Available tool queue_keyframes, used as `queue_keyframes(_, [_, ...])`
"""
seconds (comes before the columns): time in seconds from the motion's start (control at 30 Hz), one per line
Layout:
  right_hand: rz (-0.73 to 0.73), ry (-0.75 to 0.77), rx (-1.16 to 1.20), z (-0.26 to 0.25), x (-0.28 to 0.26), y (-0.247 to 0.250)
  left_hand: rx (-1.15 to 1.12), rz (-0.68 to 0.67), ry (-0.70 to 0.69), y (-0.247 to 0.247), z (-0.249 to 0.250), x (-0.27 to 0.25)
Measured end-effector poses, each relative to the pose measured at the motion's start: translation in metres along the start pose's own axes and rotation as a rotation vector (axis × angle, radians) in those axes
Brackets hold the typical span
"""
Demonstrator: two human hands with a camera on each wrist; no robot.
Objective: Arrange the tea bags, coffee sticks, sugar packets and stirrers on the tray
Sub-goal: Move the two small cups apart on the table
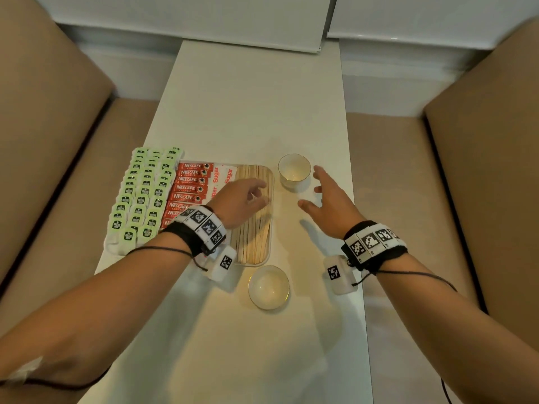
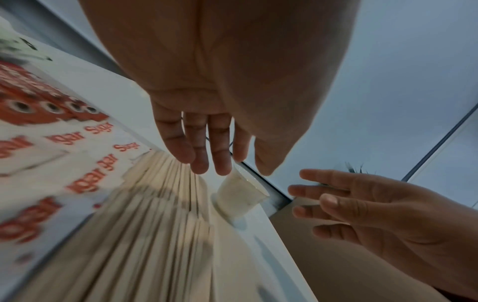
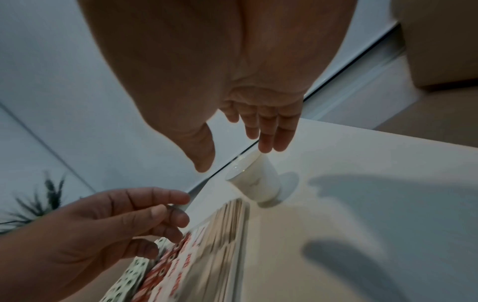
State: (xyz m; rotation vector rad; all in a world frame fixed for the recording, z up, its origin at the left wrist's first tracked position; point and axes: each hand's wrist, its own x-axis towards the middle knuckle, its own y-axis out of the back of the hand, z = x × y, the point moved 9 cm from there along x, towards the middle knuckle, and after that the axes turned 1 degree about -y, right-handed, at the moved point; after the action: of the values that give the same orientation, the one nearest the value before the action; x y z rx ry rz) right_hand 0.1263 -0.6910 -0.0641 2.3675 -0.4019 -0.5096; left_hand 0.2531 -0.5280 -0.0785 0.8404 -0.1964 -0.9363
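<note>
Left hand (image 1: 237,201) over stirrers (image 1: 255,228), fingers loosely curled, empty; right hand (image 1: 326,196) spread beside cup (image 1: 294,171) (untouched). Even stick ends w/ light taps.

We see pale, matt wooden stirrers (image 1: 256,228) lying on a tray (image 1: 269,252) that looks like clear, glossy plastic. The red coffee sticks (image 1: 189,188) have a shiny foil-like wrap, the sugar packets (image 1: 221,176) look like matt white paper, and the green tea bags (image 1: 143,193) seem paper-wrapped. The cup (image 1: 294,171) looks like glossy white ceramic, the table (image 1: 250,112) smooth and matt, and the seats (image 1: 52,135) like tan cloth.
</note>
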Motion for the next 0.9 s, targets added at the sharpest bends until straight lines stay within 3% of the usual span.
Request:
queue_keyframes(0.23, [-0.122,0.104,0.002,-0.016,-0.086,-0.032,-0.119,-0.095,0.004,-0.022,0.0,-0.096])
queue_keyframes(0.43, [-0.247,0.073,0.047,-0.002,-0.145,-0.083,-0.149,-0.196,0.039,-0.066,-0.002,-0.159])
queue_keyframes(0.67, [-0.257,0.01,0.098,0.009,-0.157,-0.111,-0.234,-0.103,0.06,-0.082,-0.003,-0.173])
queue_keyframes(0.9, [-0.21,0.021,0.079,0.009,-0.146,-0.104,-0.19,-0.072,0.032,-0.079,0.003,-0.163])
